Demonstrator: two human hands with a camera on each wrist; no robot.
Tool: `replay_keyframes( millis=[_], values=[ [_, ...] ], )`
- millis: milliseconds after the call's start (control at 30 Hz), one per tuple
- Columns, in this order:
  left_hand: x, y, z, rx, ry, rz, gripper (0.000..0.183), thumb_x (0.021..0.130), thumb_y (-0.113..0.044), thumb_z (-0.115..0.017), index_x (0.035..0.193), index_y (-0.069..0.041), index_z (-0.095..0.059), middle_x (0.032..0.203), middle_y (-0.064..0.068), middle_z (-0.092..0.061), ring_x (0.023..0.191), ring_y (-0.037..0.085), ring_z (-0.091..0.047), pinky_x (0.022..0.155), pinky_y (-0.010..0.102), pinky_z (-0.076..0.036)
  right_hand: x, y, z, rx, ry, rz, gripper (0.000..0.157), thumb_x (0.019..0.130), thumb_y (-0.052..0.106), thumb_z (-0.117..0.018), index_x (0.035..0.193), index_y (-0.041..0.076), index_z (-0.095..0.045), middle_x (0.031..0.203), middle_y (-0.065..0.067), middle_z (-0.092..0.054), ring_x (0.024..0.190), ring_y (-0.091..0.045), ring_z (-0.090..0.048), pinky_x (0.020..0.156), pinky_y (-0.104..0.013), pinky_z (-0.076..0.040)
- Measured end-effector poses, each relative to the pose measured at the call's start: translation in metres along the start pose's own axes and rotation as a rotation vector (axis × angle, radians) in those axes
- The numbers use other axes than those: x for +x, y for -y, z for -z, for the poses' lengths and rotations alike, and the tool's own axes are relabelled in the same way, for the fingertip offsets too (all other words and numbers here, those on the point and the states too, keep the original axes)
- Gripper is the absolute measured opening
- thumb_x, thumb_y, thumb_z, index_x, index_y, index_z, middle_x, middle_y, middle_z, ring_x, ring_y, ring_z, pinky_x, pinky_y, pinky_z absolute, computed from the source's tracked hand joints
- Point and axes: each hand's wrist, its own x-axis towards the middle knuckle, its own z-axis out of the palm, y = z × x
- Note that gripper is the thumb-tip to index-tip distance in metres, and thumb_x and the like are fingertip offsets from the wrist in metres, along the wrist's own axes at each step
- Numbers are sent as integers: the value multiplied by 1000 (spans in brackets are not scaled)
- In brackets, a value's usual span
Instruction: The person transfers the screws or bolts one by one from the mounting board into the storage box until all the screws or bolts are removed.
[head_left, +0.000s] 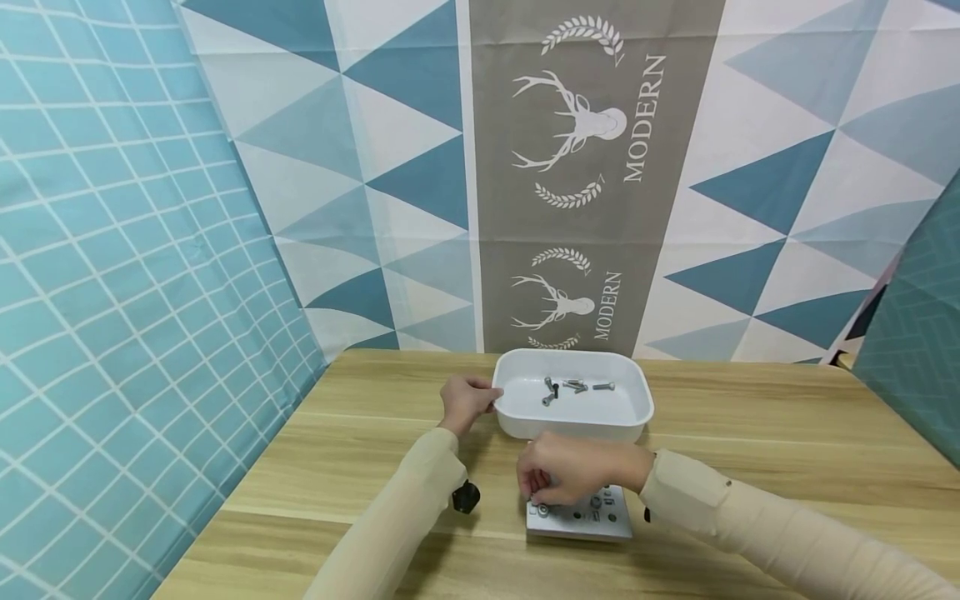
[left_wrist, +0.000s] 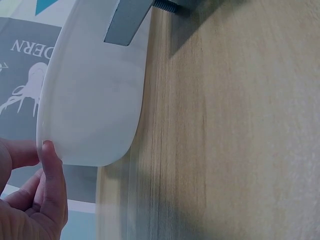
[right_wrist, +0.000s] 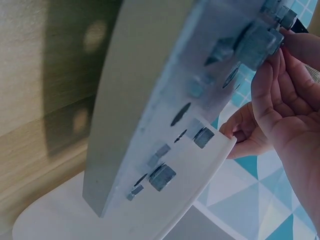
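My left hand (head_left: 467,403) pinches the left rim of a white tray (head_left: 573,431); in the left wrist view, the thumb and fingertips lie on either side of the rim. Several loose screws (head_left: 576,385) lie inside the tray. Nearer to me is a grey metal plate (head_left: 570,527) with holes and several bolts. My right hand (head_left: 573,467) is over the plate's left part, its fingers curled. In the right wrist view, its fingertips pinch a small bolt (right_wrist: 288,18) at the plate's end, partly hidden by the fingers. A larger hex head (right_wrist: 257,45) is close beside it.
The wooden table (head_left: 360,467) carries the tray and plate. A patterned cloth (head_left: 405,167) hangs behind it, and a blue grid cloth (head_left: 112,250) hangs on the left. A threaded end (left_wrist: 166,6) sticks out under the plate.
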Motion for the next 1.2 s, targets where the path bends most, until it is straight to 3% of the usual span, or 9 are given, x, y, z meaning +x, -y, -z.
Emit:
replay_keyframes(
  millis=[600,800,1200],
  values=[
    [-1,0,2,3,5,-7,15,78,-3,-74,88,8,-71,84,21,-71,55,10,-64,68,36,-64,-1,-1,-3,60,-96,30,5,84,7,-65,85,12,-67,75,6,-66,66,13,-49,60,-6,-51],
    [-2,1,1,1,4,-7,15,78,-2,-74,88,9,-71,85,23,-71,53,8,-61,60,27,-63,-3,-1,-1,81,-116,5,6,85,8,-66,86,13,-67,76,6,-66,68,12,-49,61,-12,-55],
    [-3,-1,0,-11,8,-18,15,78,-2,-74,88,9,-71,85,23,-72,53,7,-61,58,24,-61,-10,-10,10,148,-186,13,4,88,10,-65,86,14,-66,78,5,-67,70,10,-52,61,-20,-58]
  ],
)
